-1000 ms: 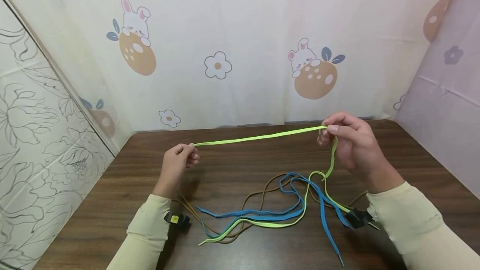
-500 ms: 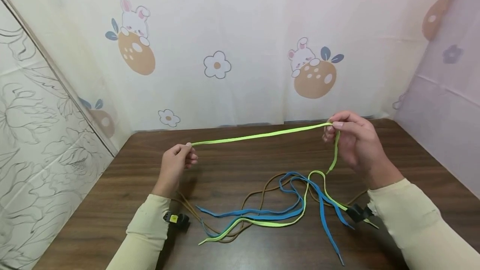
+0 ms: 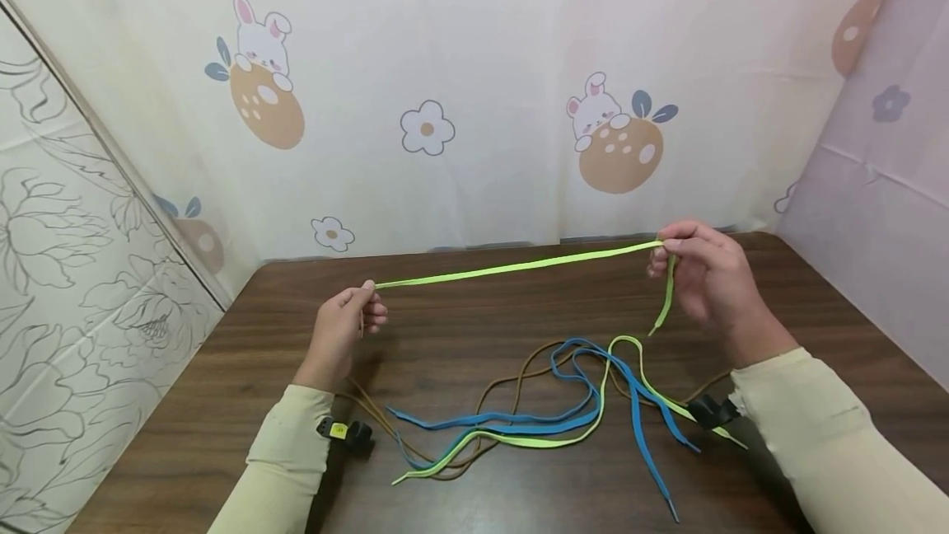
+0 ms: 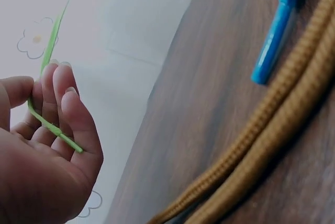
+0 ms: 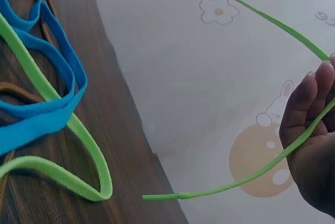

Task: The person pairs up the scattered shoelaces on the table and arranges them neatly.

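Note:
A neon yellow-green flat shoelace (image 3: pixel 519 267) stretches nearly straight above the table between my two hands. My left hand (image 3: pixel 343 326) pinches it between thumb and fingers near one end; in the left wrist view the plastic tip (image 4: pixel 71 143) lies across the palm. Higher up on the right, my right hand (image 3: pixel 712 278) pinches the lace too. From there a short tail (image 3: pixel 666 299) hangs down, its tip (image 5: pixel 160 197) dangling free in the right wrist view. Below lies another yellow-green shoelace (image 3: pixel 544 442), crossing a blue shoelace (image 3: pixel 643 443) and a brown cord (image 3: pixel 485 394).
The loose laces form a tangled pile on the dark wooden table (image 3: pixel 460 353), mostly between the forearms. A patterned curtain (image 3: pixel 489 171) hangs along the table's far edge, with a flower-print panel (image 3: pixel 67 270) at left. Each wrist carries a small black camera (image 3: pixel 359 435).
My right hand has shifted slightly right, and the lace's hanging tail has come away from the pile and now swings free. My left hand has edged a little left.

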The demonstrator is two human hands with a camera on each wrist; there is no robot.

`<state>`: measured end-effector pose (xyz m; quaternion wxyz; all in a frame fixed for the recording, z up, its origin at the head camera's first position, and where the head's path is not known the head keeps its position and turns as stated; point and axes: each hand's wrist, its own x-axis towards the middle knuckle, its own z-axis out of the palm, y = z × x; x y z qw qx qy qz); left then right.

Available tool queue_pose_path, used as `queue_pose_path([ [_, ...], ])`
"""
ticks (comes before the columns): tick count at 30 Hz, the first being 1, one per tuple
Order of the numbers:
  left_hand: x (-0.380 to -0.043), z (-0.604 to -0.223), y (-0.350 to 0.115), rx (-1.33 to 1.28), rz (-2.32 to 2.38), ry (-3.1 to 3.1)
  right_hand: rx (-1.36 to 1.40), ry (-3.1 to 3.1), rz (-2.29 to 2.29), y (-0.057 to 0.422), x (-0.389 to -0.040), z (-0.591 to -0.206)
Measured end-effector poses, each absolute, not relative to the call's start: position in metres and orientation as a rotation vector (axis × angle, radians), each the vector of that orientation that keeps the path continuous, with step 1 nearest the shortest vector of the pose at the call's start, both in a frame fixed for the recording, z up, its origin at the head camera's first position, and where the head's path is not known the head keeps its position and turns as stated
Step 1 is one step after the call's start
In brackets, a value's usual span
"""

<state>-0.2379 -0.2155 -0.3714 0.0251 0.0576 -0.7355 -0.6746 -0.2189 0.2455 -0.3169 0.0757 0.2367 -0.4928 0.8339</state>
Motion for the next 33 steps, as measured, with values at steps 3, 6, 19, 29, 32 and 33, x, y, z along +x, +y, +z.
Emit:
queue_pose_path([
  [3,-0.24,-0.372,-0.215,0.163,-2.16,-2.242,0.719,-1.47,2.512,0.25,-0.221,-0.319],
  [6,-0.239,-0.372,-0.216,0.164,-2.205,-2.217,0.721,-1.462,2.519,0.252,-0.223,-0.321],
  [19,-0.241,-0.375,-0.22,0.195,-2.225,-2.216,0.641,-1.49,2.498,0.261,-0.228,-0.326],
  [29,-0.24,-0.377,-0.224,0.212,-2.287,-2.152,0.596,-1.462,2.53,0.266,-0.23,-0.33],
  [32,-0.241,-0.377,-0.226,0.225,-2.375,-2.097,0.572,-1.463,2.534,0.268,-0.23,-0.33],
  [33,-0.241,-0.377,-0.227,0.222,-2.416,-2.073,0.565,-1.465,2.534,0.268,-0.231,-0.331],
])
